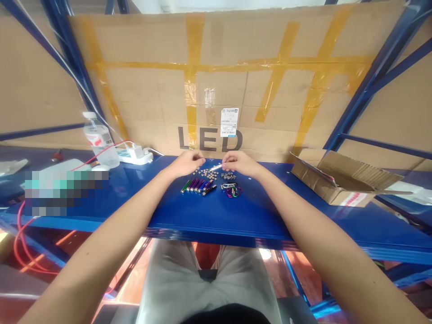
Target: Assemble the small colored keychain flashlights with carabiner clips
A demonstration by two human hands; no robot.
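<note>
1. Right hand (240,163): at the far middle of the counter (236,216). The grip is narrow, with fingertips pinched on one end of the silver tube (215,168).
2. Silver tube: small and slim, held slightly tilted just above the counter, between the two hands.
3. Left hand (187,163): fingers curled close by the tube's other end. Whether this grip holds a small part or touches the tube cannot be told.
4. Loose silver parts (204,173): tiny pieces scattered under and between the hands.
5. Coloured tubes (198,185): a row lying side by side, touching, just nearer the front edge than the parts.
6. Ring clips (232,190): a small tangle just right of the row.
7. Cardboard box (340,182): open, at the right end, well apart.
8. Water bottle (100,141) and power strip (135,155): far left corner.
9. Risk, as judged: the parts are tiny and the counter is smooth, so a wrist brushing the heap could send pieces rolling to the front edge. The fingertip hold on the tube could also slip and knock the row askew.
</note>
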